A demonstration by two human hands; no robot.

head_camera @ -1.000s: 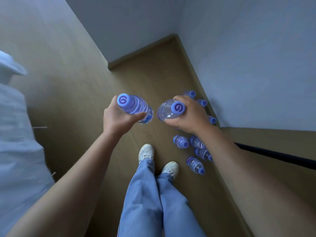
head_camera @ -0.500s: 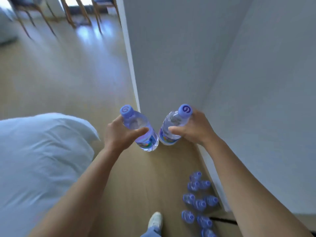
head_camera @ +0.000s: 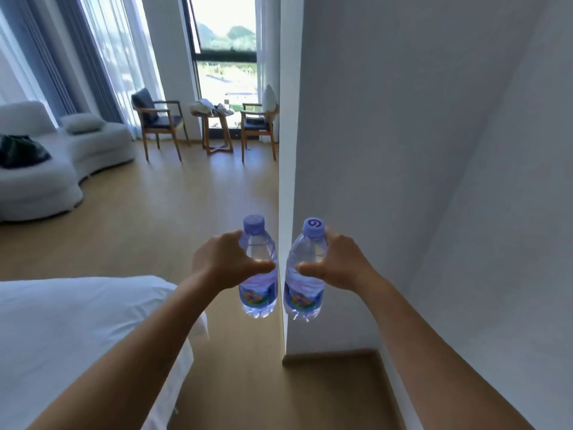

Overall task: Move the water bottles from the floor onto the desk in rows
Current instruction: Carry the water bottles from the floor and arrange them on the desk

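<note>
Currently left hand (head_camera: 221,263) and right hand (head_camera: 342,265) each grip a bottle (head_camera: 258,274) upright mid-body, carry-ready; desk not visible.

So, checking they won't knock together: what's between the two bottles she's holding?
Nothing solid; behind the gap between the left clear purple-capped bottle and the right one, the head view shows the white wall's edge.

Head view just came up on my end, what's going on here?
A person is carrying two water bottles, one in each hand. The left hand grips the left bottle around its middle, and the right hand grips the right bottle the same way. Both bottles are upright, capped, side by side and off the floor. The person faces a wall corner, with a white bed at the left and chairs by the window ahead. No desk is in view, so neither bottle is placed yet.
</note>
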